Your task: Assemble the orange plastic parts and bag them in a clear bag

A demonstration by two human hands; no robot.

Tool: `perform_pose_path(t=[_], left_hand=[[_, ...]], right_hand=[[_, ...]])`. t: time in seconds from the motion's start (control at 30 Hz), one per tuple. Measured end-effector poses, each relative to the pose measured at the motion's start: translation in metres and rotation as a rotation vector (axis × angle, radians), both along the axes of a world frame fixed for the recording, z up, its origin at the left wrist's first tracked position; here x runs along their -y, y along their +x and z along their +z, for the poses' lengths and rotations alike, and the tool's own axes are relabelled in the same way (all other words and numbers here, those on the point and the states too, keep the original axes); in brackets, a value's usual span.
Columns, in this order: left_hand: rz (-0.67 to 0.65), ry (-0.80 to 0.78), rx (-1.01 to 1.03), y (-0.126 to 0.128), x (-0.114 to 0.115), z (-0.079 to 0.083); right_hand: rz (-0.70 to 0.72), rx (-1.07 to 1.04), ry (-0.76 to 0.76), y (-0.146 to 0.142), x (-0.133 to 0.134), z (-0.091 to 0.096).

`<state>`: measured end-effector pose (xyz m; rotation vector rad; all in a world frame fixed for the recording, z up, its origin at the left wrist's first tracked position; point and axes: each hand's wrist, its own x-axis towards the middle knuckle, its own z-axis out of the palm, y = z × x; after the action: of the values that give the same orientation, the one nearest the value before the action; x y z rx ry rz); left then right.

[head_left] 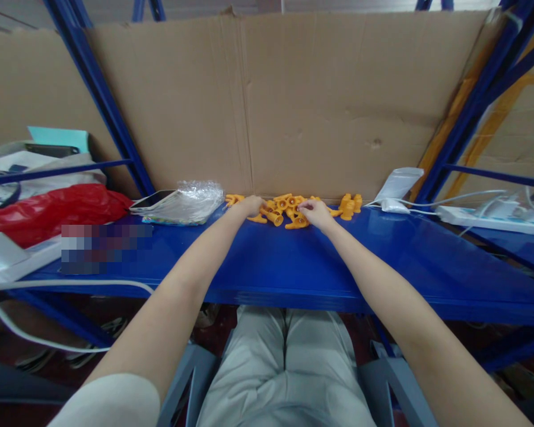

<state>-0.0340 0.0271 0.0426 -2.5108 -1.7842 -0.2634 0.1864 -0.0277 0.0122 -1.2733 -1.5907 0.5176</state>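
Note:
A heap of small orange-yellow plastic pieces (276, 217), some hollow and tube-like with side arms, lies at the back of the blue shelf. At the heap's left side is my left hand (251, 206), fingers curled together against the pieces; what they hold is hidden. My right hand (319, 214) reaches in from the other side, thumb and fingers pinched at an orange-yellow plastic piece (299, 220). Several similar pieces stand upright (347, 207) to the right of that hand. A few more orange-yellow pieces (234, 199) lie behind my left hand.
Cardboard (338, 107) walls off the back of the blue shelf (289, 267). On the left are a clear plastic bag (200, 201), a phone (153, 201), a red bag (66, 207) and a white cable (71, 283). A white packet (400, 184) and a power strip (493, 219) are right.

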Motion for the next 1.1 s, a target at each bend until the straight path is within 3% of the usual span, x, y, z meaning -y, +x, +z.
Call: perform_pose_path(t=[0.1,0.2,0.33,0.43,0.63,0.8,1.1], left_hand=[[-0.003,0.067,-0.135,0.001,0.008,0.004],[0.007,0.196,-0.139,0.003,0.018,0.015],[0.032,0.330,0.060,0.009,0.030,0.032],[0.013,0.421,0.233,0.016,0.037,0.036],[-0.024,0.507,0.540,0.034,0.043,0.010],[-0.038,0.468,0.603,0.041,0.050,-0.016],[-0.043,0.478,0.588,0.034,0.050,-0.024]], right_hand=[[-0.001,-0.004,0.002,0.000,0.000,0.000],[-0.002,-0.012,0.004,-0.001,0.000,-0.001],[0.036,-0.017,0.002,-0.005,0.004,0.003],[0.090,-0.102,0.037,-0.009,0.008,0.007],[0.151,-0.272,0.047,-0.011,0.016,0.017],[0.138,-0.284,0.049,-0.008,0.016,0.018],[0.213,-0.308,0.106,-0.002,0.009,0.017]])
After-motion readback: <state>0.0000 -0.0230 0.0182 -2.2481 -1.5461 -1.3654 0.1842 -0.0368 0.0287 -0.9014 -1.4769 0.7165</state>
